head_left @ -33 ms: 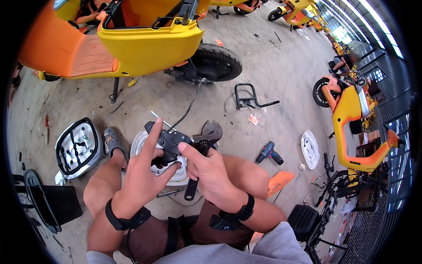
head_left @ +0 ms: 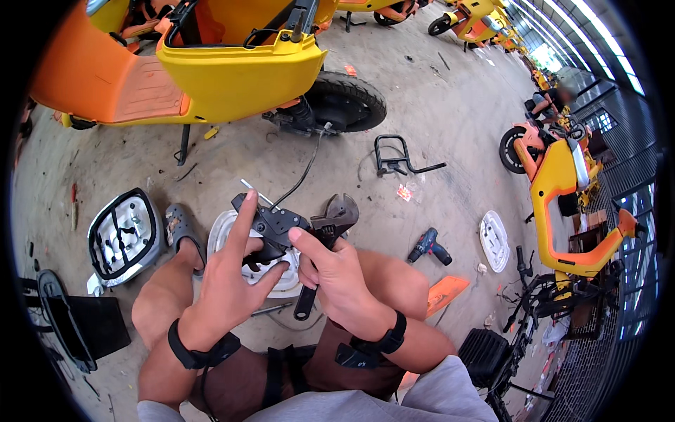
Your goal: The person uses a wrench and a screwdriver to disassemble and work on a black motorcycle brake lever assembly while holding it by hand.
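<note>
My left hand grips a black metal bracket assembly, its index finger stretched along the side and its thumb below. A thin white rod sticks out past the far end of this part. From it a dark cable runs up toward the wheel of the yellow scooter. In my right hand is a black adjustable wrench, its head up and its handle hanging below my fingers. My right thumb presses at the bracket's near end. Whether the wrench jaws grip anything cannot be made out.
Beyond my hands stands a yellow and orange scooter. On the floor lie a black tube frame, a cordless drill, a white oval cover and a white shell. Another scooter and a person are at right.
</note>
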Demonstrator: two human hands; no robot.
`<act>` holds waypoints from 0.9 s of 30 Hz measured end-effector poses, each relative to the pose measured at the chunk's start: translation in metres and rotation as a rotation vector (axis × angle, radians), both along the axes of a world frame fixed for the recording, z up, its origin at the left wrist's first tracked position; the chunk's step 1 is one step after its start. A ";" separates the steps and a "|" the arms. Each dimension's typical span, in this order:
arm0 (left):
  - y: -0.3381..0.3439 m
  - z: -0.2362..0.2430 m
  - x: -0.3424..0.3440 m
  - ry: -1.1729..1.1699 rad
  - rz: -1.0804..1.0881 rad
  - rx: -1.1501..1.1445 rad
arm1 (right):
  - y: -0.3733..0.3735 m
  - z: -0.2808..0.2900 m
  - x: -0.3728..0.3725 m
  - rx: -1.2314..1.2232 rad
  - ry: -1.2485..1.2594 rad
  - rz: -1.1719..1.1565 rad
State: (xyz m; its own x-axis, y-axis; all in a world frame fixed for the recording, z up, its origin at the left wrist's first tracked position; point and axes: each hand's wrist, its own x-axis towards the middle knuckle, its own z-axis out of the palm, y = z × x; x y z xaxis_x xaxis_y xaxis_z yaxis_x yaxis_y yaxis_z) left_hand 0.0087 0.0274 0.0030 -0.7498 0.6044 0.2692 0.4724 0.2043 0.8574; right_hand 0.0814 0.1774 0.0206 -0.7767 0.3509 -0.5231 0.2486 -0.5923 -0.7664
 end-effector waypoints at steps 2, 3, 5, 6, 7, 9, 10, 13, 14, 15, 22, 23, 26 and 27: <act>-0.003 -0.003 0.003 -0.006 -0.024 0.034 | 0.004 -0.001 0.002 0.002 0.047 0.012; -0.009 -0.005 0.003 -0.059 -0.043 0.030 | 0.004 -0.001 0.003 0.027 0.045 0.029; -0.007 -0.004 0.006 -0.221 0.065 0.150 | 0.003 0.001 0.003 0.076 0.040 0.064; -0.005 -0.003 0.008 -0.303 0.115 0.209 | 0.003 -0.002 0.004 0.053 0.057 0.061; -0.007 0.008 0.006 -0.403 0.121 0.201 | 0.003 -0.005 0.005 0.030 0.074 0.059; -0.011 0.021 -0.001 -0.524 0.049 0.147 | 0.001 -0.008 0.005 0.026 0.079 0.062; -0.013 0.023 -0.004 -0.584 0.013 0.122 | 0.000 -0.009 0.005 0.046 0.066 0.067; -0.018 0.017 -0.005 -0.601 -0.003 0.081 | -0.004 -0.002 0.001 0.061 0.015 0.062; -0.018 0.015 -0.004 -0.574 0.012 0.095 | -0.005 0.000 0.000 0.058 -0.004 0.057; -0.017 0.014 -0.003 -0.546 0.025 0.110 | -0.005 0.000 -0.001 0.061 -0.008 0.053; -0.025 0.012 -0.008 -0.342 0.044 -0.141 | -0.003 -0.003 -0.003 0.073 -0.029 0.051; -0.025 0.013 -0.008 -0.340 0.053 -0.151 | -0.002 -0.003 -0.003 0.068 -0.029 0.055; -0.023 0.016 -0.008 -0.260 0.090 -0.154 | -0.003 -0.002 -0.004 0.060 -0.034 0.040; -0.023 0.017 -0.007 -0.186 0.107 -0.139 | -0.003 0.000 -0.005 0.101 -0.032 0.020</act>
